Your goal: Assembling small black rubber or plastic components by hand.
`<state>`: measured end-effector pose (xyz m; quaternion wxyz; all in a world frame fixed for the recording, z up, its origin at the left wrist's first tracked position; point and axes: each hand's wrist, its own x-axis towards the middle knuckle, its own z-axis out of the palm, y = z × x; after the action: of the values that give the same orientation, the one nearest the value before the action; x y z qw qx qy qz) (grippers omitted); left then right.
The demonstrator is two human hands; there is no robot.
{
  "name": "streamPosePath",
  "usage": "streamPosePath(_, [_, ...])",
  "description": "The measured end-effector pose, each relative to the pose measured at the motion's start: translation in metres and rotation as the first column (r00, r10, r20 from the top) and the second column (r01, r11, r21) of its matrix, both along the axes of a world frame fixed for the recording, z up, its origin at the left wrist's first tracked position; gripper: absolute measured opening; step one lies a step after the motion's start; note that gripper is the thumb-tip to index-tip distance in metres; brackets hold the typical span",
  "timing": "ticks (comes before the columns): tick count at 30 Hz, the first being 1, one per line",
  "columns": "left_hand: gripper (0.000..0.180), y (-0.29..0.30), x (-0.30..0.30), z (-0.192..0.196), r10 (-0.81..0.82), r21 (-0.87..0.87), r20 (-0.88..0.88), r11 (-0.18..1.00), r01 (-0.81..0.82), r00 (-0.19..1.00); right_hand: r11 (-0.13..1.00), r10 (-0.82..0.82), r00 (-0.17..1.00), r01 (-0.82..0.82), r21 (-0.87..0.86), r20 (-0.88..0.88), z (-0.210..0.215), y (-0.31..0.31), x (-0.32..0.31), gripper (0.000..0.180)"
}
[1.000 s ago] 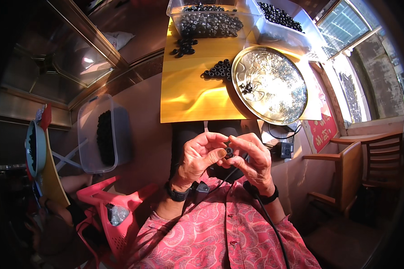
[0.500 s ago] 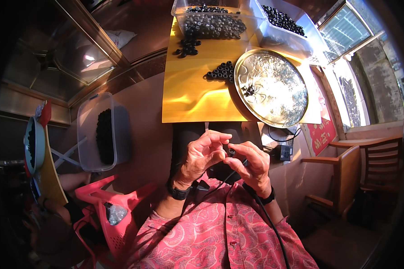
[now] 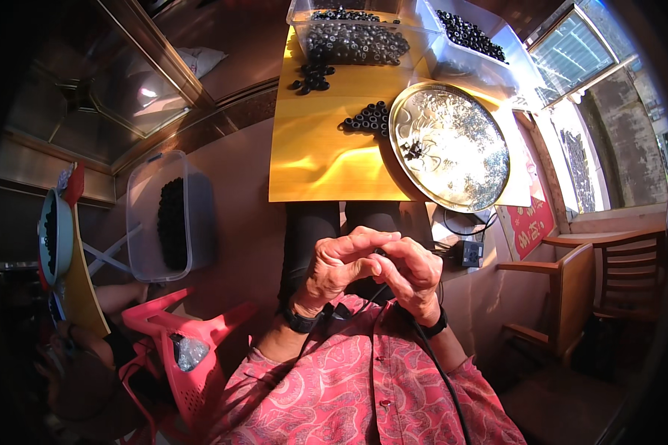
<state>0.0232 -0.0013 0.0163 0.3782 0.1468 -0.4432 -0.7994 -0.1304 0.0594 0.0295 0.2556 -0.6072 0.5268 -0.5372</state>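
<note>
Above my lap, my left hand (image 3: 341, 265) and my right hand (image 3: 410, 273) meet at the fingertips. A small black ring-shaped part (image 3: 380, 253) is pinched in my right hand, mostly covered by the fingers. My left thumb and index finger close in against it from the other side; whatever they may pinch is hidden. Beyond my hands, several similar black rings (image 3: 367, 119) are grouped on the yellow tabletop (image 3: 312, 159). Beside them is a round shiny metal tray (image 3: 490, 159) with a few small dark bits (image 3: 413, 151) on it.
Two clear plastic bins (image 3: 423, 33) of black parts stand at the table's back, near a loose pile (image 3: 312, 78). Left are another bin (image 3: 137, 222), a pink plastic chair (image 3: 200, 348) and a person's arm (image 3: 89, 341). A wooden chair (image 3: 571, 297) stands right. A cable (image 3: 449, 386) crosses my shirt.
My hands have come together, the left fingertips moving right onto the small black ring, which is now mostly covered. Both hands sit slightly lower.
</note>
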Motion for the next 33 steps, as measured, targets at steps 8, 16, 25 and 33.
streamPosePath(8, [0.061, 0.003, -0.003, 0.004, 0.023, -0.043, -0.123, 0.999, -0.028, 0.992, 0.991, -0.009, 0.996, -0.003, -0.13, -0.093, 0.012, -0.005, -0.004, 0.037])
streamPosePath(16, [0.045, 0.001, 0.004, 0.003, 0.133, -0.057, 0.008, 0.99, -0.132, 0.991, 0.985, -0.067, 0.994, 0.05, -0.168, -0.092, 0.01, -0.008, -0.005, 0.049])
streamPosePath(25, [0.024, -0.005, -0.001, 0.018, 0.161, 0.059, 0.27, 0.981, -0.183, 0.949, 0.994, -0.031, 0.988, 0.015, -0.107, -0.149, 0.009, -0.009, -0.007, 0.057])
streamPosePath(33, [0.022, -0.071, 0.002, 0.025, 0.178, 0.162, 0.285, 0.96, -0.23, 0.942, 0.989, -0.151, 0.981, 0.15, 0.015, 0.125, -0.007, -0.01, -0.032, 0.032])
